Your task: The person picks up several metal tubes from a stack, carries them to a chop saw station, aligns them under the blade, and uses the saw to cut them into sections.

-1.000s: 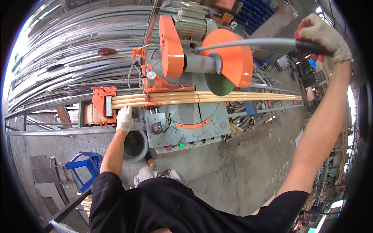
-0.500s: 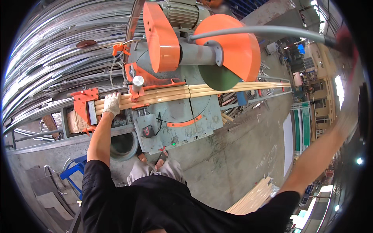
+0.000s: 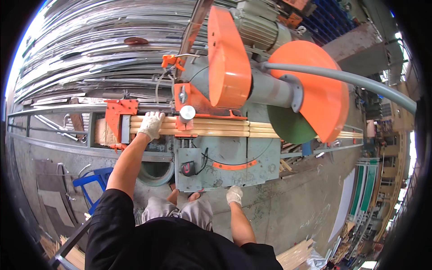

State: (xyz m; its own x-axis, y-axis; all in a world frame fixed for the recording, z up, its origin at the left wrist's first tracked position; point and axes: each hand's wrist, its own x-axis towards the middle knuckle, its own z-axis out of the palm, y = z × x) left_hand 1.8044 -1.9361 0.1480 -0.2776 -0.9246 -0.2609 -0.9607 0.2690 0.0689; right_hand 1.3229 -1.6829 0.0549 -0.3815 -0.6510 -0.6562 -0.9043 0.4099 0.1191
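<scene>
My left hand [image 3: 152, 125], in a white knit glove, grips a bundle of long tan strips [image 3: 220, 128] near their left ends. The strips lie side by side across the grey table [image 3: 225, 177] of a cut-off saw, held by a clamp with a round metal knob [image 3: 187, 113]. A thin crosswise line shows on them left of the dark green disc blade [image 3: 292, 126], which sits under an orange guard [image 3: 310, 85]. My right hand [image 3: 234, 195], also gloved, is by the table's front edge, away from the lever; its fingers are too foreshortened to read.
An orange stop block [image 3: 120, 114] stands at the strips' left ends. The saw's grey lever [image 3: 355, 78] reaches out to the right. A black tape measure [image 3: 188, 168] lies on the table. Metal bars [image 3: 103, 54] are stacked behind; a blue stand [image 3: 92, 182] is at left.
My right hand has let go of the saw's lever and come down to the table's front edge. My left hand stays on the strips. The whole view has shifted.
</scene>
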